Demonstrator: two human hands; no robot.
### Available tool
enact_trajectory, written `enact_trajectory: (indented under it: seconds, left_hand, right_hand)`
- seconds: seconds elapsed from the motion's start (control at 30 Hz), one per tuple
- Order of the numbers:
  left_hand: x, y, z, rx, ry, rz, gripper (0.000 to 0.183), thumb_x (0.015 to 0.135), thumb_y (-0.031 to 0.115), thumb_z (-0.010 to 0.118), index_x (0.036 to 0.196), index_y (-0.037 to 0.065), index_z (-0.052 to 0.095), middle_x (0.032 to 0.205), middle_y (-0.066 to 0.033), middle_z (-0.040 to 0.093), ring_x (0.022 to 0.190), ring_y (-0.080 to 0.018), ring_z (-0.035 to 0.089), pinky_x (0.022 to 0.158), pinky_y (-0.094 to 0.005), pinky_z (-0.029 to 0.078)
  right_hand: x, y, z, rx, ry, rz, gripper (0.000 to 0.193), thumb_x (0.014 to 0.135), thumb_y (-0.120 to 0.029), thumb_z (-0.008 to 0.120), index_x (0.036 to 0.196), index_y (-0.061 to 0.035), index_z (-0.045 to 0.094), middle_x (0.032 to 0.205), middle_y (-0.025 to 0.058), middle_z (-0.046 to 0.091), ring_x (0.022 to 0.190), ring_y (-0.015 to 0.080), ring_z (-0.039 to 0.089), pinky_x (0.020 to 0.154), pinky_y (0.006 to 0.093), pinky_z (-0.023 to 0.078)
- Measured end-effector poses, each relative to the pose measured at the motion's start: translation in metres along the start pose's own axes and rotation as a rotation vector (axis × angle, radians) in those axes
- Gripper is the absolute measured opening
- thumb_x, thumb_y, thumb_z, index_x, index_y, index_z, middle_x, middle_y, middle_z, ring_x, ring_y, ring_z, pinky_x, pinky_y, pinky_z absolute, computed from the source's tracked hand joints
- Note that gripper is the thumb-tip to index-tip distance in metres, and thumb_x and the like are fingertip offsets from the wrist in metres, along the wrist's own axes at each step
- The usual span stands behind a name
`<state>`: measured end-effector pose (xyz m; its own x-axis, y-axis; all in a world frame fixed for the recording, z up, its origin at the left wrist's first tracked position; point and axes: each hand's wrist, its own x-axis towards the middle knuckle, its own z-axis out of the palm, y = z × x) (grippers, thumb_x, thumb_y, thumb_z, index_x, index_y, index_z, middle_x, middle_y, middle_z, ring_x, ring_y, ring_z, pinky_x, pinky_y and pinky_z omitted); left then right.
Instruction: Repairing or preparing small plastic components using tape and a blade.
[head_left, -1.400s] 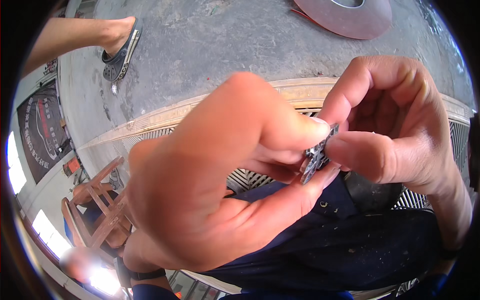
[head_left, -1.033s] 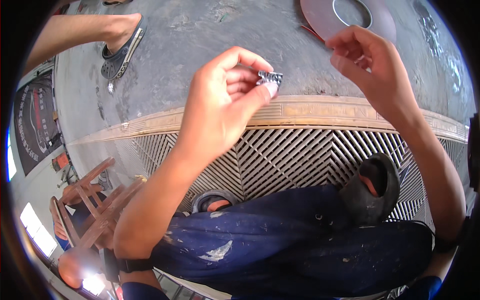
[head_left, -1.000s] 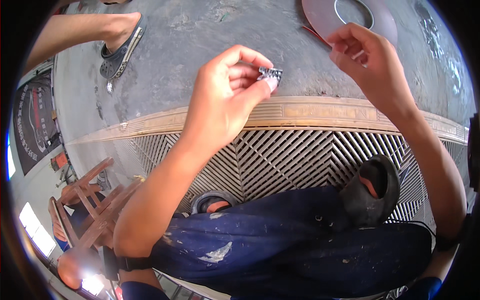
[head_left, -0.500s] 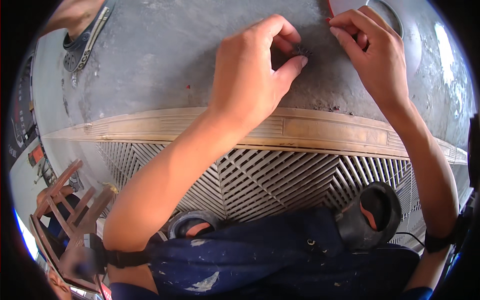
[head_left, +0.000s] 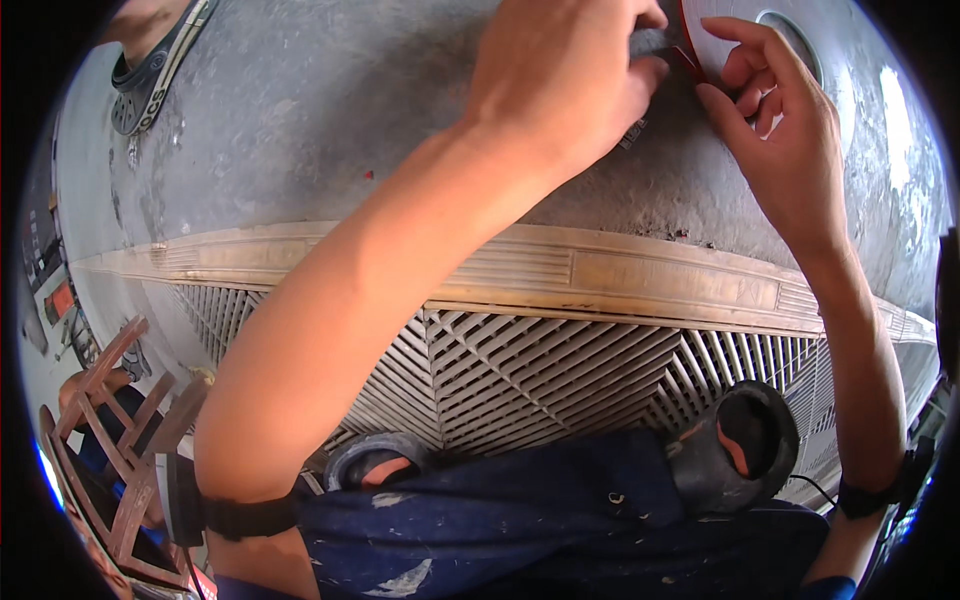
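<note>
My left hand (head_left: 565,85) reaches over the grey floor, thumb and forefinger curved with a gap between them. Their tips are close to the loose end of a thin red strip (head_left: 687,62), and I see no clear grip on it. That strip stands out from the edge of a flat white roll with a red rim, which looks like tape (head_left: 735,12). My right hand (head_left: 785,125) is beside the roll, thumb and forefinger apart, the other fingers curled in. Its thumb tip is close to the red rim. Below my left fingers, a small dark mark or scrap (head_left: 632,133) shows on the floor.
A tan ridged border (head_left: 480,265) with slatted grating (head_left: 540,370) crosses in front of my dark shoes (head_left: 745,440). Dark crumbs (head_left: 682,235) lie along the border. Another person's clog (head_left: 150,85) is at upper left, a brown wooden stool (head_left: 115,440) at lower left.
My left hand has moved right and farther away, toward the roll. My right thumb and forefinger, close together at the red strip before, have spread apart and shifted right.
</note>
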<state>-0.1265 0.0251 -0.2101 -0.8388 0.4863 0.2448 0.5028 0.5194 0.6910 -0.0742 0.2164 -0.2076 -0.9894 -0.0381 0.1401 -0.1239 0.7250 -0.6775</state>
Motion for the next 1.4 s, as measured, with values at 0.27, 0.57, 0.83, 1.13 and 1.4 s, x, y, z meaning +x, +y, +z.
enact_trajectory:
  seconds: [0.27,0.57,0.83,1.13,1.4]
  left_hand:
    - [0.012,-0.001,0.011,0.021,-0.004,0.120,0.009,0.082,-0.004,0.070,0.091,-0.004,0.068,0.095,-0.0223,0.065,0.094,-0.0390,0.065,0.083,-0.0446,0.052]
    - [0.022,0.003,0.001,0.073,-0.191,0.107,0.010,0.088,0.000,0.065,0.095,-0.006,0.067,0.099,-0.0232,0.066,0.096,-0.0391,0.065,0.085,-0.0443,0.052]
    - [0.013,0.018,-0.042,0.011,-0.338,0.121,0.032,0.085,0.014,0.074,0.109,-0.005,0.064,0.103,-0.0207,0.066,0.101,-0.0356,0.065,0.091,-0.0409,0.051]
    - [-0.020,-0.010,-0.041,0.131,-0.359,0.092,0.042,0.073,0.013,0.087,0.109,0.005,0.069,0.102,-0.0114,0.060,0.096,-0.0276,0.061,0.085,-0.0378,0.050]
    - [-0.028,-0.014,-0.031,-0.051,-0.299,0.059,0.040,0.074,0.013,0.086,0.109,0.003,0.070,0.101,-0.0086,0.059,0.094,-0.0257,0.058,0.089,-0.0369,0.048]
  right_hand:
    - [0.002,-0.027,-0.005,-0.158,-0.029,0.035,0.025,0.081,0.001,0.077,0.104,-0.0004,0.071,0.082,0.0069,0.059,0.066,0.0155,0.059,0.060,0.0297,0.047]
    - [0.002,-0.022,-0.004,-0.088,-0.029,0.032,0.015,0.084,-0.001,0.076,0.098,-0.0001,0.070,0.082,0.0071,0.060,0.067,0.0157,0.059,0.060,0.0304,0.047]
    - [-0.004,-0.047,-0.016,-0.142,-0.161,0.115,0.009,0.088,-0.005,0.073,0.092,0.0013,0.068,0.087,0.0093,0.062,0.070,0.0161,0.062,0.066,0.0297,0.048]
    - [0.001,-0.005,-0.021,0.075,-0.513,0.028,0.019,0.100,-0.024,0.064,0.099,-0.0047,0.063,0.087,-0.0020,0.055,0.083,0.0094,0.048,0.078,0.0270,0.038]
    - [0.006,-0.025,-0.023,0.031,-0.604,0.101,0.015,0.098,-0.017,0.064,0.096,-0.0034,0.059,0.087,-0.0015,0.053,0.083,0.0099,0.048,0.081,0.0273,0.038]
